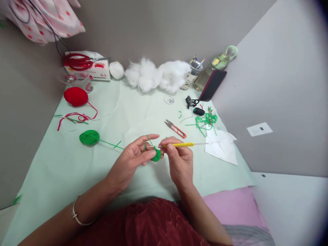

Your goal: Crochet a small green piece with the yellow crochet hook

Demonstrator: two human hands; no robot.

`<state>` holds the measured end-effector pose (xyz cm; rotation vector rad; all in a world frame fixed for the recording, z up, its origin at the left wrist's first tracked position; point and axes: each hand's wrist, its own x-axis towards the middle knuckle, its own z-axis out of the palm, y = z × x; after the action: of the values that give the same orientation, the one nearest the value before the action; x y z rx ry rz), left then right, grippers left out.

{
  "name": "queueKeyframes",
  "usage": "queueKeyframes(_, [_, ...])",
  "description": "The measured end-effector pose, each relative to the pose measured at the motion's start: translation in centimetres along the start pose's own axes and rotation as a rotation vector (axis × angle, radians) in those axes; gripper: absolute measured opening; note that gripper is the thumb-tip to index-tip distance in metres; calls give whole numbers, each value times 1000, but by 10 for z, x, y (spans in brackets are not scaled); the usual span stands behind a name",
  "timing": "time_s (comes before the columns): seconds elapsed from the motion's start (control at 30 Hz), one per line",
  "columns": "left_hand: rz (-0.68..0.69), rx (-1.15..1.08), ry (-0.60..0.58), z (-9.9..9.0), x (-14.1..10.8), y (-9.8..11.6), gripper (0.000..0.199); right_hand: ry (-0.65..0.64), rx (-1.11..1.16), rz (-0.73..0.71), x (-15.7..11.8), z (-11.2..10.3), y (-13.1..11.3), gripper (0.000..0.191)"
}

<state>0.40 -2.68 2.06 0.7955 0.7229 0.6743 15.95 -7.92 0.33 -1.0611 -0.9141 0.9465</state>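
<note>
Between thumb and fingers, my left hand (137,150) pinches a small round green crochet piece (156,155). A strand of green yarn loops over its raised index finger. That strand runs left to a green yarn ball (89,137) on the table. My right hand (179,159) grips a crochet hook with a yellow handle (183,145), held nearly level. The hook's thin metal tip points left and lies at the top edge of the green piece. Whether the tip is inside a stitch is too small to tell.
Orange thread snips (176,129) lie just beyond my hands. Farther back are white stuffing (145,76), a red yarn ball (76,96), a white yarn ball (117,70) and red scissors (78,62) on a box. At right are a phone (212,84), bottle (205,77), yarn scraps (206,119) and white paper (221,147).
</note>
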Motion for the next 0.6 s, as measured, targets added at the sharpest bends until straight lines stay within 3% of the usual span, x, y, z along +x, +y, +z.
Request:
queueKeyframes(0.17, [57,47,3,-3,-1,3,69,-66,48,93,6,2,-4,17])
queueKeyframes(0.33, [155,276,54,-11,9,-4,56,-113,84,242,20,10,9,30])
queueKeyframes(0.6, [271,451,161,-37,24,-57,43,-188,38,315,18,15,66,41])
